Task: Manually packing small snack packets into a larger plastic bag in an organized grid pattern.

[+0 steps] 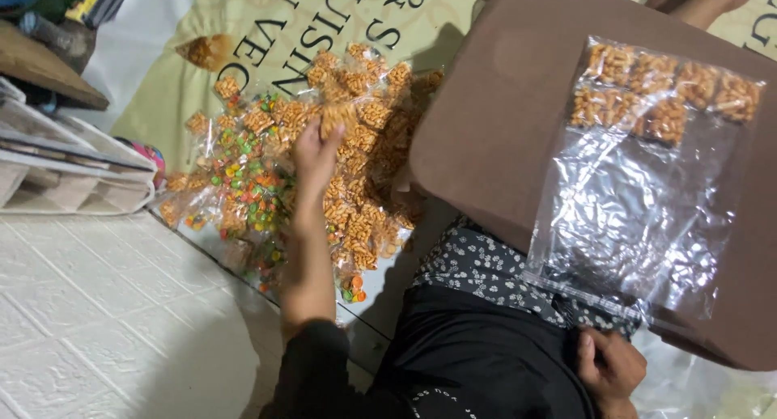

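- While the head camera looks down, the person's left hand (317,148) reaches out over a heap of small clear plastic packets of orange-brown snack pieces (368,168) on the floor.
- Its fingers are curled around one small packet of those orange-brown pieces (338,116), gripped at the top of the heap; the fingers are partly closed, not flat.
- Just to the left of that heap lie small clear packets of mixed green, orange and yellow candies (243,184) (some overlap the orange-brown ones).
- Both heaps rest on a pale green printed sheet with large dark lettering (162,95), which lies across the white tiled floor (105,306).
- The right hand (609,366) sits low at the bottom right, near the person's lap, fingers bent into a loose fist at the lower edge of a large clear plastic bag (639,217); whether it pinches the bag's edge cannot be told.
- That large bag lies flat on a brown cardboard panel (502,103) resting over the person's knees.
- Inside it, at the far end, two short rows of small snack packets (664,91) sit side by side; the rest of the bag is crumpled and glossy.
- A black sleeve (324,370) covers the left forearm's near part, and a dark floral-patterned cloth (486,265) shows under the cardboard.
- White slatted trays (65,168) stand at the left edge, well apart from both hands.
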